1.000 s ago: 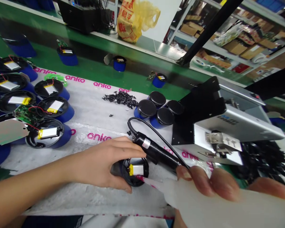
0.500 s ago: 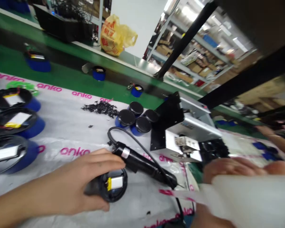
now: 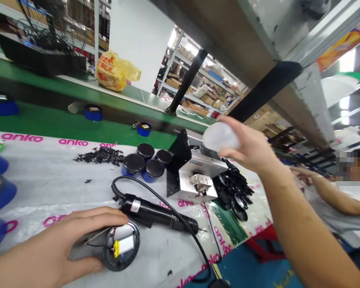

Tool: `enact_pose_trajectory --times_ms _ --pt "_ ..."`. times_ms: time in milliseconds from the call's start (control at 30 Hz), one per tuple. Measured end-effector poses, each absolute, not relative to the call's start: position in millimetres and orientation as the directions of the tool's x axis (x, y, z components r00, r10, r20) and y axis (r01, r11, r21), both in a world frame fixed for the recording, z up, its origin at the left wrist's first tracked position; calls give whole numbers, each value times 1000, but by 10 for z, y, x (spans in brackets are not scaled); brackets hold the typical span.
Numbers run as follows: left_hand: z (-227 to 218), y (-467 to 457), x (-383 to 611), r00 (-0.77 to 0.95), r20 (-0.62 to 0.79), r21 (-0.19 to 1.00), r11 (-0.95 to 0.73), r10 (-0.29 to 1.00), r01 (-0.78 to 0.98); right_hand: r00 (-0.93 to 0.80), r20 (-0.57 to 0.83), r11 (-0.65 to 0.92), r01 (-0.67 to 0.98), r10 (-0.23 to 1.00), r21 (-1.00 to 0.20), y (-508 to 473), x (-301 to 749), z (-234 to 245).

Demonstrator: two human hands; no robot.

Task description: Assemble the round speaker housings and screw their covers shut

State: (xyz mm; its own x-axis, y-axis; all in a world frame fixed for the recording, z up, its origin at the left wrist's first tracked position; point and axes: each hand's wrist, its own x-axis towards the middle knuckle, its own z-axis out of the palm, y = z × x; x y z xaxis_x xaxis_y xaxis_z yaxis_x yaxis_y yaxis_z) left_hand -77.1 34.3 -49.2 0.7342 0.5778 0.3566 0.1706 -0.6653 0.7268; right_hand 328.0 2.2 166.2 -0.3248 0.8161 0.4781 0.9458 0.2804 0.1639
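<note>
Near the front edge of the table, my left hand is closed round a small round black housing with its open face toward the right. A silver battery with yellow tape sits inside it. My right hand is raised at the right, beyond the metal machine, with its fingers and thumb around a white round piece, slightly blurred. A black electric screwdriver lies just past my left hand, its bit pointing right and its cable looping over it.
Several blue and black round units stand by a metal screw feeder. Small black parts lie heaped to the left, black curved pieces to the right. Blue units rest on the green conveyor. A person sits at far right.
My right hand with the white piece has moved from close in at lower right to up and away, past the machine. My left hand keeps hold of the housing. The view has swung right.
</note>
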Motion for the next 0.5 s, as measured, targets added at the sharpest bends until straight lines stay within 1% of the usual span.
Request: enact_pose_trajectory --times_ms 33,100,167,233,300,333,400,433,467,500 --pt "-450 388 -777 752 398 694 -709 524 127 -336 405 293 942 850 165 100 3296 1614" --pt "-358 449 -796 782 416 653 -751 464 98 -329 329 295 944 885 149 234 3334 1518" --pt "-258 467 -813 819 334 667 -731 467 145 -299 327 271 954 896 128 317 3352 1451" --pt "-155 460 -815 855 216 703 -683 471 199 -265 353 241 964 897 111 318 3303 1414" --pt "-64 450 -802 868 133 735 -635 479 237 -249 411 229 968 877 99 203 3140 1377" --pt "-28 449 -793 862 120 746 -618 492 249 -249 450 232 968 858 95 94 3007 1347" --pt "20 453 -781 841 160 752 -615 517 235 -242 567 252 966 787 61 -208 2646 1239" --pt "33 456 -780 831 200 747 -629 520 214 -251 590 296 955 767 22 -378 2431 1155" --pt "41 456 -780 819 254 736 -653 514 181 -204 616 368 917 761 -151 -542 2206 1051" --pt "44 453 -783 803 320 712 -687 503 146 -129 612 382 873 780 -302 -683 1985 929"
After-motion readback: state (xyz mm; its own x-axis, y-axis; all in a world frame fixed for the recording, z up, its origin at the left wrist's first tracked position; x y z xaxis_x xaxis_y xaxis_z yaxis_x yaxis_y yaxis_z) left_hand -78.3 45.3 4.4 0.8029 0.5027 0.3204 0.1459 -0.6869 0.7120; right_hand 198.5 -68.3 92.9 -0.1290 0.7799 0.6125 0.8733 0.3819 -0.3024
